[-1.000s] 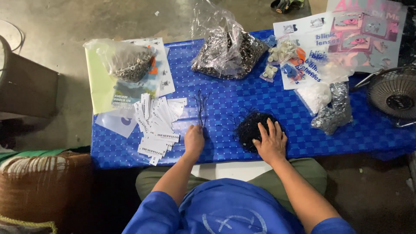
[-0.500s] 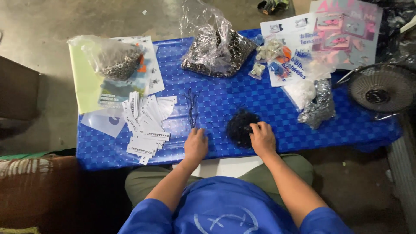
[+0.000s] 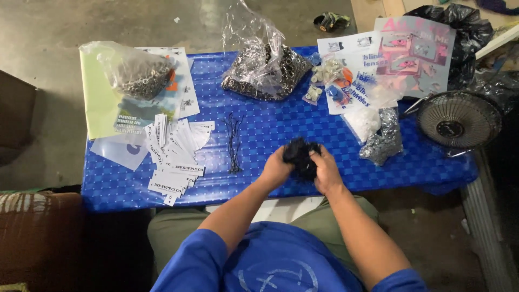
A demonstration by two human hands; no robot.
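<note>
We have both hands on the black string bundle [image 3: 300, 158], just above the near edge of the blue table [image 3: 270, 130]: left hand [image 3: 277, 168] and right hand [image 3: 326, 170] closed around it from either side. Looks light, soft and tangle-prone, so we'd judge it best held as a whole clump rather than by single strands. A few loose black strings [image 3: 233, 143] lie left of it. Clear bag of small dark metal rings [image 3: 265, 70] sits open at the far edge; another clear bag of rings [image 3: 138, 73] far left; a small silvery bag [image 3: 383, 138] to the right.
</note>
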